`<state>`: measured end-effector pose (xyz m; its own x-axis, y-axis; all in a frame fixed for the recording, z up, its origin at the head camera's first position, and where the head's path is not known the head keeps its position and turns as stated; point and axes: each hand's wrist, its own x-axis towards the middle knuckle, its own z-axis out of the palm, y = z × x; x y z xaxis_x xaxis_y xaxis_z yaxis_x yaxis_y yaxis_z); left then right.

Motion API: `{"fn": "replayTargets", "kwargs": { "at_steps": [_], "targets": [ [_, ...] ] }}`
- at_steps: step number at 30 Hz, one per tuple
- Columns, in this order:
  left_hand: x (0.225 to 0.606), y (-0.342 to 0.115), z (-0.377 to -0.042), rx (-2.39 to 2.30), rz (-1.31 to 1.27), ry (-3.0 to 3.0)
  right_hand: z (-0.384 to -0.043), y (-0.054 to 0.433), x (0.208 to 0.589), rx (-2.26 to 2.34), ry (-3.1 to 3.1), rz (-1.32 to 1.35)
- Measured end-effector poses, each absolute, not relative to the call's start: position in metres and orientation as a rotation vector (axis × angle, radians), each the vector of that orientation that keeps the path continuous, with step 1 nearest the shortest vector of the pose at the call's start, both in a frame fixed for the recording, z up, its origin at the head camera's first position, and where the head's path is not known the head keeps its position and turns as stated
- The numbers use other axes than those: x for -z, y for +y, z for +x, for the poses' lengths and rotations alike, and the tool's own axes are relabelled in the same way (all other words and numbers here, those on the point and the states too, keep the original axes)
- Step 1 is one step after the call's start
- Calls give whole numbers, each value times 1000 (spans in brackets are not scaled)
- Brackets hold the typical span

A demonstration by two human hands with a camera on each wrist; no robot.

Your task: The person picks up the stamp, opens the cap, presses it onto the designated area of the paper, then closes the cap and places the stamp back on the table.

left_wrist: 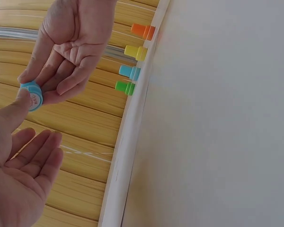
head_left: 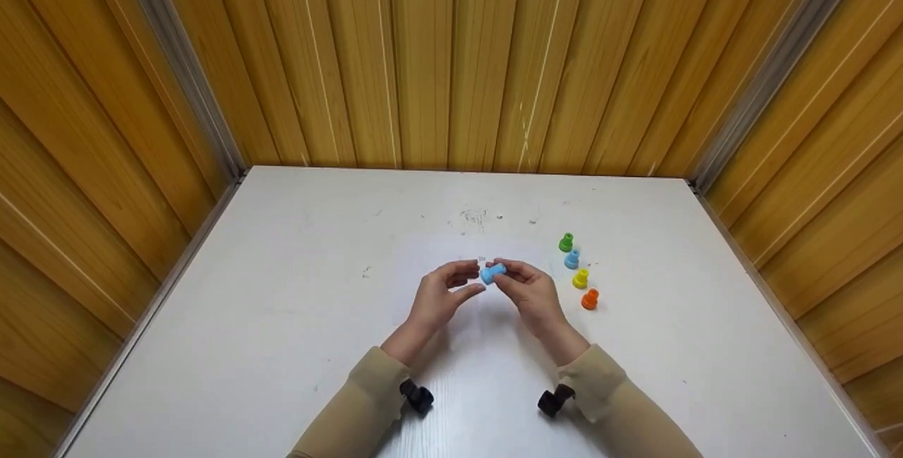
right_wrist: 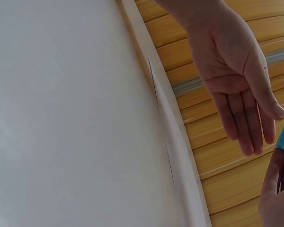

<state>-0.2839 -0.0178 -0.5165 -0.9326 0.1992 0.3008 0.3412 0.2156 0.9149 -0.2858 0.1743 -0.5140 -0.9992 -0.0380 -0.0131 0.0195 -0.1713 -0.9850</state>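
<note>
Over the middle of the white table, my right hand (head_left: 530, 294) pinches a small light-blue stamp (head_left: 492, 273) by its narrow end, tilted sideways. Its round face with reddish marks (left_wrist: 35, 101) shows in the left wrist view, turned towards the left hand. My left hand (head_left: 439, 297) is held beside it, fingers extended and thumb spread, with the thumb tip close to the stamp. In the right wrist view a small gap shows between the left thumb and the stamp. To the right stand a green stamp (head_left: 566, 242), another blue stamp (head_left: 572, 259), a yellow stamp (head_left: 580, 279) and an orange stamp (head_left: 590, 299).
A faintly brighter white sheet (head_left: 422, 250) lies under the hands on the table (head_left: 282, 345). Dark scuffs (head_left: 474, 217) mark the tabletop farther back. Wood-look panels (head_left: 423, 56) wall in the back and both sides.
</note>
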Motion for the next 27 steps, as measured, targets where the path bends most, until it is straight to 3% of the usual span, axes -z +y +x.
{"fn": "replayTargets", "kwargs": {
  "at_steps": [27],
  "targets": [
    [519, -13, -283, 1982, -484, -2192, -282, 165, 518, 2389, 1897, 106]
  ]
}}
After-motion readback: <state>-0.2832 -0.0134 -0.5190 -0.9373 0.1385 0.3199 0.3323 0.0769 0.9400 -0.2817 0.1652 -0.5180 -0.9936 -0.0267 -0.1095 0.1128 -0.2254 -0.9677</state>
